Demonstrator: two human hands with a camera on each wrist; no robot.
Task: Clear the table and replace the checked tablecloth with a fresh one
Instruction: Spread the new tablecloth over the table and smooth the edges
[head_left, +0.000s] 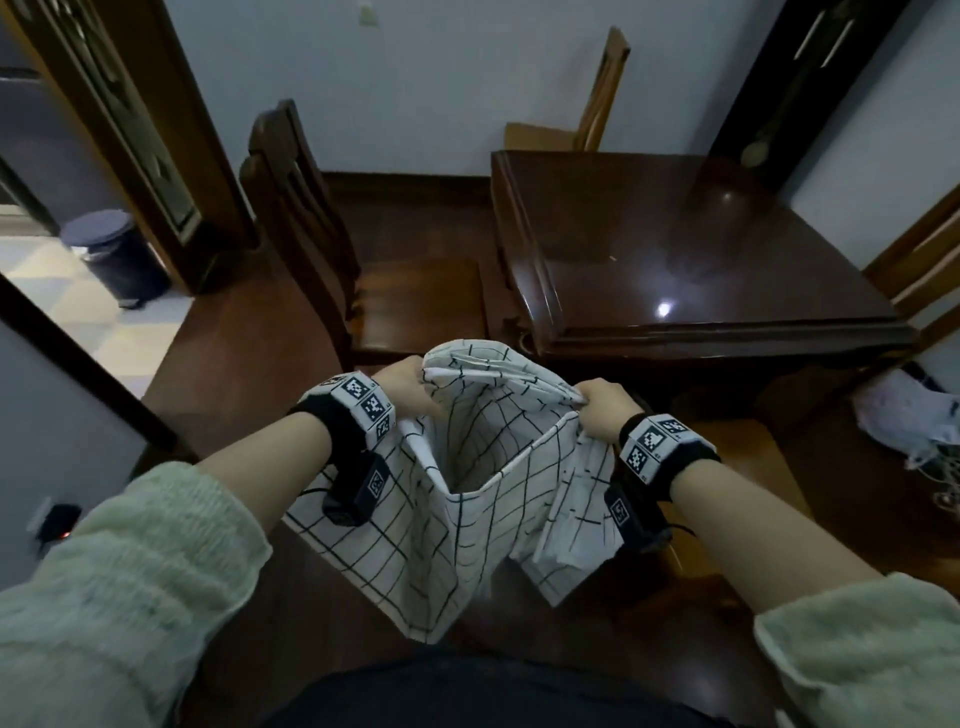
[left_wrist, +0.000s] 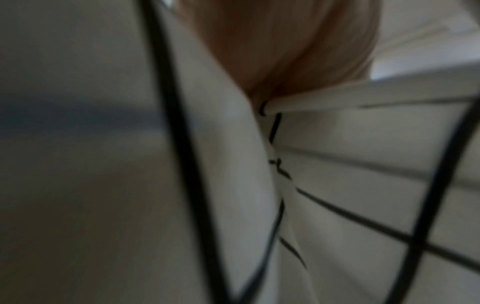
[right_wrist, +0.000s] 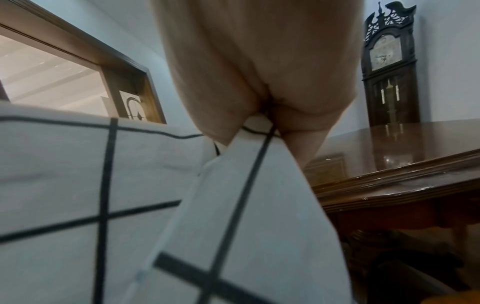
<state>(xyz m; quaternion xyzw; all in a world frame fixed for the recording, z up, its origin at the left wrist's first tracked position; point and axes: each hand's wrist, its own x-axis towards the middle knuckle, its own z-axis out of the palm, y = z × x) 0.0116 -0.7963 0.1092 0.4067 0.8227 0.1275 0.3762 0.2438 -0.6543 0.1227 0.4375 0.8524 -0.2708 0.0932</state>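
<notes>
I hold the white tablecloth (head_left: 467, 483) with its black check lines in the air in front of me, partly folded and hanging in loose layers. My left hand (head_left: 410, 389) pinches its upper left edge, and my right hand (head_left: 592, 402) pinches the upper right edge. In the left wrist view the tablecloth (left_wrist: 337, 185) fills the picture under my left hand (left_wrist: 285, 61). The right wrist view shows my right hand (right_wrist: 259, 102) pinching the tablecloth (right_wrist: 130, 185) at a fold. The dark wooden table (head_left: 701, 249) stands bare to my front right.
A dark wooden chair (head_left: 332, 249) stands left of the table, and a lighter chair (head_left: 592, 104) at its far side. A grandfather clock (right_wrist: 389, 67) stands against the wall behind the table. A dark bin (head_left: 114, 254) sits in the doorway at left. Pale cloth (head_left: 914, 421) lies at right.
</notes>
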